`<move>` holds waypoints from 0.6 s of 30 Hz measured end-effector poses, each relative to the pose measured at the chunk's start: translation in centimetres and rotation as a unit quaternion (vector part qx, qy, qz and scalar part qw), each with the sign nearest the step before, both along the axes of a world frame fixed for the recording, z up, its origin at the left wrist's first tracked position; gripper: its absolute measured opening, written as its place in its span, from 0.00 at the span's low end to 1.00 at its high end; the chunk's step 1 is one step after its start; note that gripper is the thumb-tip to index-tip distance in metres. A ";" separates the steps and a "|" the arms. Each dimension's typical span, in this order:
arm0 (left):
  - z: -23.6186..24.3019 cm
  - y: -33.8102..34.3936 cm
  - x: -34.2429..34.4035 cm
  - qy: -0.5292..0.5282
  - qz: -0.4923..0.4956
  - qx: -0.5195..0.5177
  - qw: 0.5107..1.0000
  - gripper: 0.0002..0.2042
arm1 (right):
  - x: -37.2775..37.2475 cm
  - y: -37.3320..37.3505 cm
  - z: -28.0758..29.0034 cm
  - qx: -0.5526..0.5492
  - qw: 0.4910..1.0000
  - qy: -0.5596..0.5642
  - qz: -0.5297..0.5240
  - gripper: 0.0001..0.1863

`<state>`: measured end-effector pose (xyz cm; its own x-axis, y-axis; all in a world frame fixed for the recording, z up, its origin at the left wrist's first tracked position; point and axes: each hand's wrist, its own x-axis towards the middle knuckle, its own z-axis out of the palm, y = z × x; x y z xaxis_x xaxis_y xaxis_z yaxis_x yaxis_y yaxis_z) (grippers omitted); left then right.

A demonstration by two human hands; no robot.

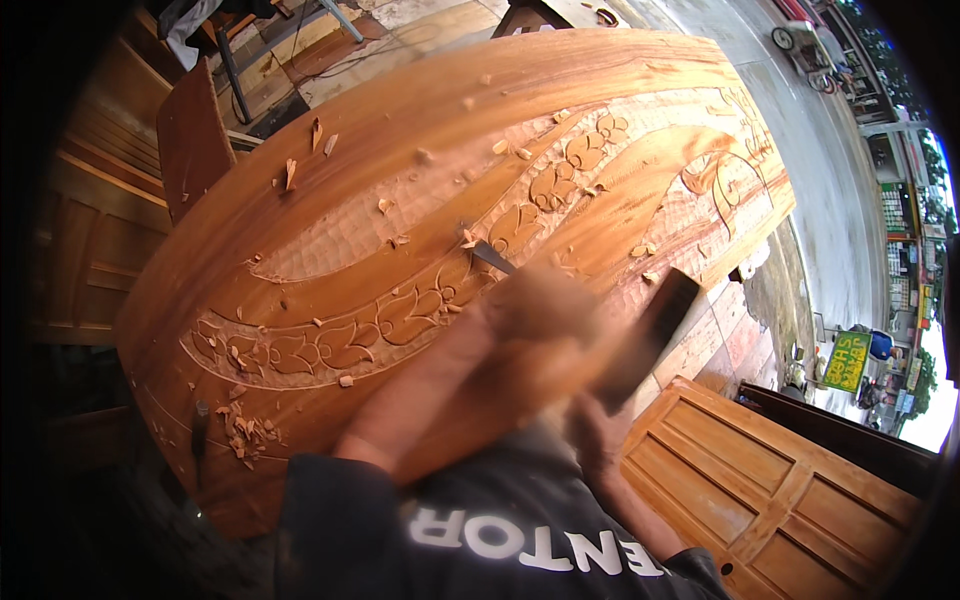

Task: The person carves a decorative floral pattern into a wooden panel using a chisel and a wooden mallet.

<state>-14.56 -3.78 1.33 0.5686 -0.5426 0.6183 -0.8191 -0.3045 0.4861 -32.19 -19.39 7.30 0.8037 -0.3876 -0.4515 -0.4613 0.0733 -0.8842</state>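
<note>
A large reddish wooden panel (400, 150) fills the view, with a carved band of leaves and flowers (400, 315) curving across it. My left hand (535, 310) grips a chisel (485, 255) whose metal blade tip rests on the carved band. My right hand (600, 425), blurred by motion, holds a dark wooden mallet (650, 335) just right of the chisel handle. Wood chips (245, 430) lie scattered on the panel, thickest near its lower left end.
A panelled wooden door (780, 490) lies at the lower right. More wooden boards and door panels (110, 200) stand at the left. A wet road (800, 120) with a parked vehicle and shop fronts runs along the upper right.
</note>
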 end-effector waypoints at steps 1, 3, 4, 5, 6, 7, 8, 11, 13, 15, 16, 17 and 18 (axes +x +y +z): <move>-0.3 -0.2 0.1 0.002 0.000 -0.003 1.000 0.08 | -1.0 -1.2 -1.3 0.052 0.996 -0.035 -0.071 0.22; -0.6 -0.5 0.2 0.002 -0.001 -0.008 1.000 0.08 | -1.6 -2.2 -2.3 0.140 0.975 -0.085 -0.153 0.18; -0.5 -0.6 0.3 0.005 -0.009 -0.013 1.000 0.07 | -1.4 -1.2 -3.0 0.133 0.969 -0.108 -0.181 0.15; -0.4 -0.7 0.4 0.009 -0.017 -0.018 1.000 0.06 | -1.1 -0.5 -3.2 0.068 0.989 -0.078 -0.108 0.19; -0.4 -0.7 0.3 0.008 -0.019 -0.017 1.000 0.06 | -0.6 0.6 -3.1 0.001 0.998 -0.054 -0.036 0.24; -0.3 -0.6 0.1 0.011 -0.019 -0.004 1.000 0.06 | 0.9 1.5 -1.6 -0.050 0.997 -0.022 0.049 0.29; -0.3 -0.5 0.1 0.014 -0.021 0.010 1.000 0.06 | -0.2 -0.6 -3.5 -0.059 0.994 0.050 0.082 0.33; -0.5 -0.1 -0.1 0.005 -0.012 0.018 1.000 0.07 | -0.9 -0.9 -1.8 0.061 0.997 0.043 -0.010 0.31; -0.5 -0.6 0.3 0.002 -0.013 0.000 1.000 0.08 | -1.8 -1.1 -2.9 0.127 0.987 -0.047 -0.091 0.26; -0.5 -0.6 0.4 0.001 -0.014 -0.015 1.000 0.09 | -1.2 -0.5 -4.1 0.011 1.000 -0.007 0.000 0.28; 0.3 -0.3 0.4 -0.004 -0.005 -0.001 1.000 0.09 | 0.1 0.5 -3.6 -0.068 0.995 0.010 0.071 0.30; 0.6 -0.1 0.2 -0.009 0.004 0.014 1.000 0.09 | 0.7 1.4 -2.1 -0.034 0.997 0.037 0.055 0.32; 0.6 0.0 0.3 -0.010 0.005 0.016 1.000 0.09 | 0.7 1.1 -1.5 -0.016 0.997 0.028 0.067 0.32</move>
